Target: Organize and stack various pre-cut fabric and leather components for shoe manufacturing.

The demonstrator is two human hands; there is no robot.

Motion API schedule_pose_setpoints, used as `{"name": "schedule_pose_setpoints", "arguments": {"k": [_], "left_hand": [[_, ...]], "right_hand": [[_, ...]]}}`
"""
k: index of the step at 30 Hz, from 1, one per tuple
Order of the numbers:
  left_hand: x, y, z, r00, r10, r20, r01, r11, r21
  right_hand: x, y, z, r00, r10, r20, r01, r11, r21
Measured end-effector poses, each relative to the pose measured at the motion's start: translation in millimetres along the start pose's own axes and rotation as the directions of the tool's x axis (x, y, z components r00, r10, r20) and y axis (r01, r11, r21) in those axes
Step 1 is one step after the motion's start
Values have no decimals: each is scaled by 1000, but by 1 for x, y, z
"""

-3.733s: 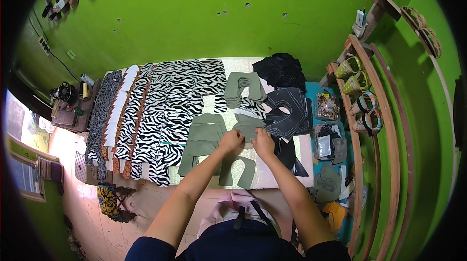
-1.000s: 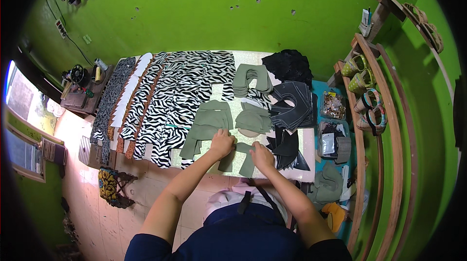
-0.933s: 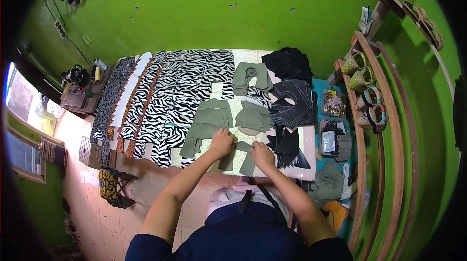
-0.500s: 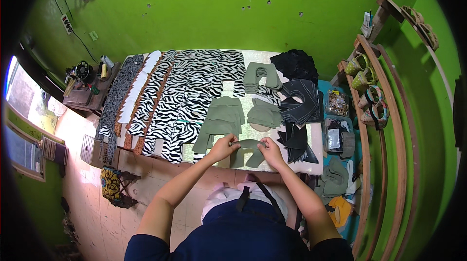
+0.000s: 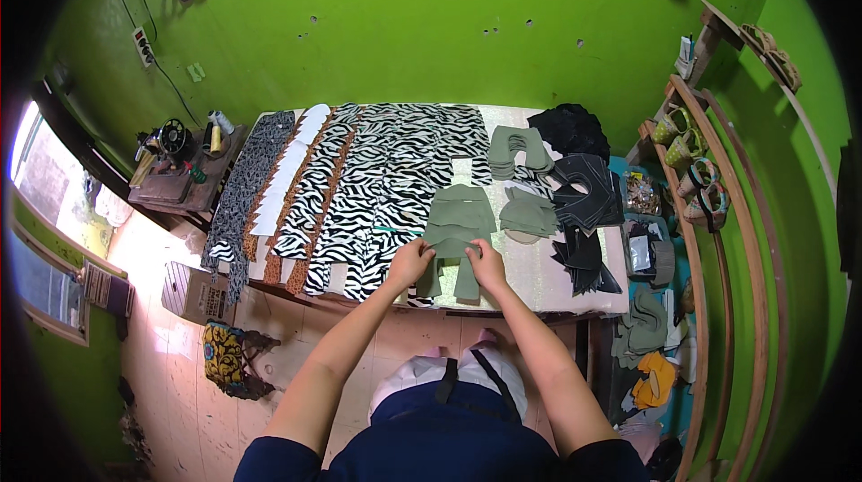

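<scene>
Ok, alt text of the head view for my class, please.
The left hand and right hand hold a curved green piece at the near edge of a green stack on a table. Zebra-print cloth lies left, black pieces right.

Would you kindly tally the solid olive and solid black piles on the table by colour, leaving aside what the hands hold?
Olive: 3 (U-shaped pile, rounded pile, overlapping pile)
Black: 3 (crumpled heap, curved pile, pointed pile)
Total: 6
</scene>
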State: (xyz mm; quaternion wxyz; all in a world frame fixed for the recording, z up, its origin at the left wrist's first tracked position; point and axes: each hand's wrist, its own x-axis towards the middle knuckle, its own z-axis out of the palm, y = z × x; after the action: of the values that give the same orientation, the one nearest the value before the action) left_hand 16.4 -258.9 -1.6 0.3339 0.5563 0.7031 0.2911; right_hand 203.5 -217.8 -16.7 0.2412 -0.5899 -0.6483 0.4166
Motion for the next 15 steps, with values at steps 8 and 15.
{"name": "schedule_pose_setpoints", "arguments": {"k": [8,15], "left_hand": [[-2,-1,13,997,40,-72,-17,956,293],[4,2,18,998,61,-36,-48,959,280]], "right_hand": [[-1,3,11,983,-49,-178,5,971,-240],[-5,1,10,963,-96,-252,32,968,-247]]}}
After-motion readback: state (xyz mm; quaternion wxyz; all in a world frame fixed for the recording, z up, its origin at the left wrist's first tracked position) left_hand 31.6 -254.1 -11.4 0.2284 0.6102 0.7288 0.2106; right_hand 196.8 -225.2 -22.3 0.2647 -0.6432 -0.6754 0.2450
